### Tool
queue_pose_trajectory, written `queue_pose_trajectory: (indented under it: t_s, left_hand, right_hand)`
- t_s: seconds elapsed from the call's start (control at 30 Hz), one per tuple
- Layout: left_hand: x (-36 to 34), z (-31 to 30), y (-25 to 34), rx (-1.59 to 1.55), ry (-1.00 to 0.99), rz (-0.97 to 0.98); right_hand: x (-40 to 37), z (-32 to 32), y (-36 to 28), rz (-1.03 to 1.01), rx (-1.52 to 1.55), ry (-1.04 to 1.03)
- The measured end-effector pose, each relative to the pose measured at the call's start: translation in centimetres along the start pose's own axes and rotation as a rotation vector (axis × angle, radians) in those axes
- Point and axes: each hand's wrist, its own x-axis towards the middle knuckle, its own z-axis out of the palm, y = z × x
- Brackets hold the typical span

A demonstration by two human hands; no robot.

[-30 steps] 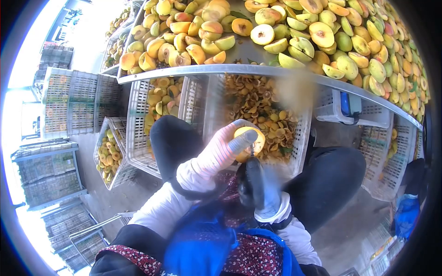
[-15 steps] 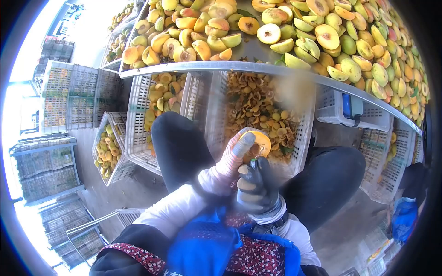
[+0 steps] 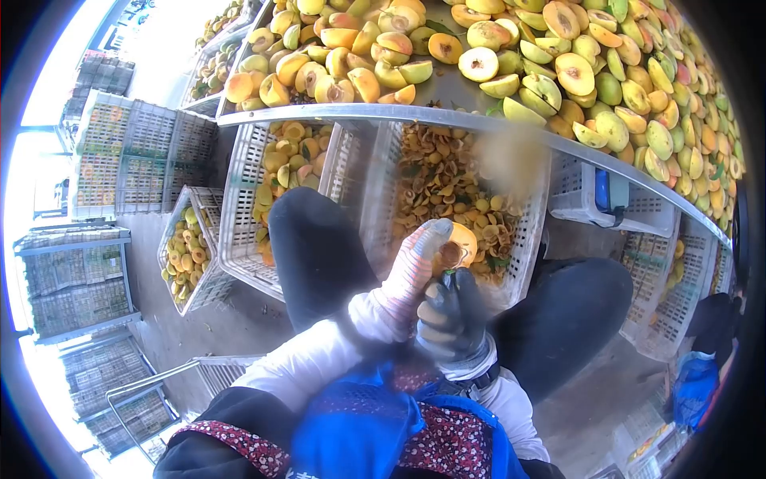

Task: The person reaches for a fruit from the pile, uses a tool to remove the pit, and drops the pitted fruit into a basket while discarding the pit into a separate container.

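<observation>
Two gloved hands are shown meeting above the lap. The grey-tipped fingers [image 3: 435, 231] of the left hand [image 3: 408, 275], in a pink-white knit glove, are closed around a halved orange-yellow fruit [image 3: 464, 242], held cut face up with its brown stone [image 3: 451, 254] exposed. The right hand [image 3: 451, 315], in a dark grey glove, is clenched just below the fruit; whatever it grips is hidden. The stone is judged to be mid-removal. A levering push beneath it is called for, made over the white plastic crate of stones [image 3: 523, 239]. A steel table rim [image 3: 359, 114] is seen above. No writing can be read.
</observation>
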Motion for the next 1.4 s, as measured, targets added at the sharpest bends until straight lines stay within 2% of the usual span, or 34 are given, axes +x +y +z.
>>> queue_pose_trajectory:
  t_s: [0.17, 0.27, 0.3, 0.33, 0.4, 0.43, 0.47, 0.5, 0.57, 0.6, 0.63, 0.67, 0.73, 0.8, 0.87, 0.9, 0.93, 0.97, 1.03, 1.07, 1.13, 1.17, 1.23, 1.27, 1.33, 1.37, 1.4]
  left_hand:
    - [1.2, -0.3, -0.9, 0.039, 0.024, 0.053]
    - [1.1, 0.2, -0.2, -0.176, 0.080, -0.049]
    - [1.8, -0.3, 0.3, -0.357, 0.133, -0.084]
    - [1.5, -0.9, 0.6, -0.372, 0.107, -0.078]
    - [1.6, -2.2, 1.1, -0.102, 0.047, 0.086]
    - [2.3, -3.2, 1.0, 0.052, 0.172, 0.298]
    - [2.2, -4.5, 1.4, 0.234, 0.209, 0.520]
    - [1.3, -5.4, 3.0, 0.219, 0.260, 0.568]
    - [-0.8, -6.4, 7.0, 0.318, 0.357, 0.864]
    - [-0.5, -8.7, 9.4, 0.507, 0.407, 1.077]
    - [0.1, -12.3, 12.0, 1.045, 0.703, 1.223]
    - [-1.7, -10.4, 14.0, 1.493, 1.010, 1.141]
    - [-0.8, -11.0, 15.9, 1.841, 1.203, 1.197]
    - [1.3, -7.9, 15.6, 1.622, 0.908, 1.447]
    - [3.6, -2.9, 15.5, 1.563, 0.735, 1.206]
    - [4.9, -0.3, 15.9, 1.608, 0.763, 1.228]
    - [6.8, 1.2, 17.0, 1.724, 0.734, 1.280]
    - [8.4, 3.0, 18.1, 1.951, 0.718, 1.163]
    - [13.2, 4.7, 19.3, 2.365, 0.788, 0.906]
    - [13.9, 5.1, 20.1, 2.419, 0.721, 0.851]
    - [13.9, 6.5, 21.2, 2.534, 0.562, 0.750]
    - [12.7, 6.7, 21.0, 2.521, 0.433, 0.751]
    - [9.2, 6.4, 19.4, 2.321, 0.233, 1.150]
    - [6.8, 6.8, 18.0, 2.154, 0.054, 1.204]
    - [4.8, 5.3, 14.9, 1.791, -0.364, 1.194]
    - [3.6, 4.6, 13.4, 1.707, -0.441, 1.077]
    - [2.9, 3.8, 12.1, 1.677, -0.493, 1.046]
  right_hand:
    - [-0.4, -0.5, -0.2, -0.059, -0.044, 0.052]
    - [-0.4, -0.1, 0.1, -0.071, -0.221, 0.029]
    - [-0.4, 0.0, 0.2, -0.081, -0.205, 0.032]
    - [-0.4, 0.1, 0.1, -0.082, -0.189, 0.033]
    - [-0.5, -0.2, -0.5, -0.168, -0.177, 0.102]
    - [-0.6, -1.0, -0.9, -0.236, -0.173, 0.180]
    - [-0.6, -1.5, -1.4, -0.302, -0.173, 0.255]
    - [-0.8, -1.5, -1.9, -0.328, -0.209, 0.378]
    - [-1.2, -2.1, -1.8, -0.334, -0.200, 0.487]
    - [-1.1, -2.1, -2.0, -0.340, -0.199, 0.537]
    - [-0.5, -0.2, -1.3, -0.377, -0.402, 0.586]
    - [0.0, 0.4, -1.1, -0.399, -0.467, 0.663]
    - [1.1, 1.0, -0.5, -0.440, -0.583, 0.805]
    - [2.0, 1.7, 0.2, -0.470, -0.693, 0.937]
    - [2.0, 0.6, -0.6, -0.415, -0.620, 0.905]
    - [1.7, -0.2, -0.9, -0.427, -0.665, 0.870]
    - [1.2, -1.1, -1.2, -0.442, -0.709, 0.836]
    - [0.8, -1.5, -1.5, -0.457, -0.752, 0.803]
    - [1.8, -0.1, -1.3, -0.486, -0.691, 0.906]
    - [2.1, 0.5, -1.3, -0.499, -0.658, 0.956]
    - [1.8, 0.3, -1.7, -0.488, -0.588, 0.930]
    - [1.6, 0.2, -1.9, -0.482, -0.551, 0.919]
    - [1.1, 1.1, -2.4, -0.576, -0.509, 0.699]
    - [0.9, 1.8, -2.4, -0.618, -0.489, 0.596]
    - [1.6, 4.1, -2.6, -0.635, -0.502, 0.530]
    - [2.0, 5.3, -2.6, -0.642, -0.510, 0.498]
    - [2.1, 6.0, -2.5, -0.645, -0.571, 0.626]
